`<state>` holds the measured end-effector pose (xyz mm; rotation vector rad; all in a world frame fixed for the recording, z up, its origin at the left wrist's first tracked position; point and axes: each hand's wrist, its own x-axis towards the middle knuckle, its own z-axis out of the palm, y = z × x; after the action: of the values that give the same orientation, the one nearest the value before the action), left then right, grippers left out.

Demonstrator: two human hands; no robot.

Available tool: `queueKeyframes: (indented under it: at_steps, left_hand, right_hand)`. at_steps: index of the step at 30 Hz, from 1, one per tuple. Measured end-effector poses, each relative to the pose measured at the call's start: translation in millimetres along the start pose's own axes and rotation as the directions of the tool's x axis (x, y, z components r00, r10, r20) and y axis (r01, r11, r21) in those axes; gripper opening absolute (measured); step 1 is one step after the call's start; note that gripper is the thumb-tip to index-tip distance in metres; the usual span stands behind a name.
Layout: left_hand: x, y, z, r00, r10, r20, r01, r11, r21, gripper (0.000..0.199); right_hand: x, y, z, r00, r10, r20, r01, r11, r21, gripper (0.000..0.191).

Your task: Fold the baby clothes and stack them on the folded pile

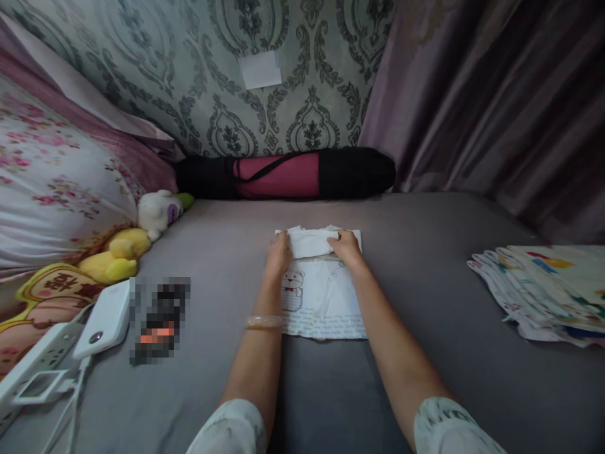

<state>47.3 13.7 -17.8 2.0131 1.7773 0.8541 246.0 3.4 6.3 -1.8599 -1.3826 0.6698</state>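
Note:
A white cloth [326,302] with a bear drawing and rows of small print lies flat on the grey bed, its far edge folded over towards me. My left hand [282,248] grips the left end of that folded strip, fingers closed on it. At the strip's right end, my right hand [347,244] pinches the fabric between thumb and fingers. Whether the cloth is a garment or something else, I cannot tell. A pale bangle [263,322] circles my left wrist.
To the right lies a stack of folded printed cloths [558,290]. A black and red long bag [283,175] rests along the wall. On the left are plush toys [113,252], a floral pillow [57,170], a white power bank [104,318], a power strip [40,359] and cables.

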Motion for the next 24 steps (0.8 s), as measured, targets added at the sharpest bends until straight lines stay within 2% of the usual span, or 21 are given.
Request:
queueKeyframes:
  at_steps: [4,7,11,14,17,20,24]
  left_hand:
    - [-2,-3,0.2,0.999,0.015,0.030,-0.016,0.998,0.055,0.052]
    - [-3,-1,-1.3,0.999,0.005,0.043,-0.010,0.995,0.101,0.052]
    - [-4,10,-2.8,0.999,0.039,-0.030,-0.034,0.988,0.151,0.044]
    - [-4,24,-0.7,0.991,0.121,-0.055,-0.111,0.981,0.158,0.040]
    - [-5,35,4.0,0.982,0.189,0.012,-0.189,0.965,0.181,0.040]
    - [-6,37,7.9,0.980,0.181,0.087,-0.197,0.952,0.234,0.041]
    - [-7,31,11.5,0.980,0.131,0.152,-0.172,0.936,0.305,0.044]
  right_hand:
    - [-4,4,-4,0.997,-0.062,-0.045,0.051,0.977,-0.208,0.034]
    - [-11,1,-7,0.992,-0.106,-0.062,0.079,0.940,-0.331,0.035]
    - [-22,-12,-7,0.974,-0.200,-0.106,0.123,0.863,-0.490,0.043]
    - [-31,-23,3,0.921,-0.389,-0.023,0.320,0.788,-0.525,0.049]
    - [-39,-28,19,0.847,-0.511,0.145,0.507,0.696,-0.509,0.050]
    - [-45,-25,32,0.832,-0.498,0.244,0.548,0.671,-0.500,0.053]
    - [-46,-19,38,0.867,-0.444,0.226,0.493,0.700,-0.516,0.054]
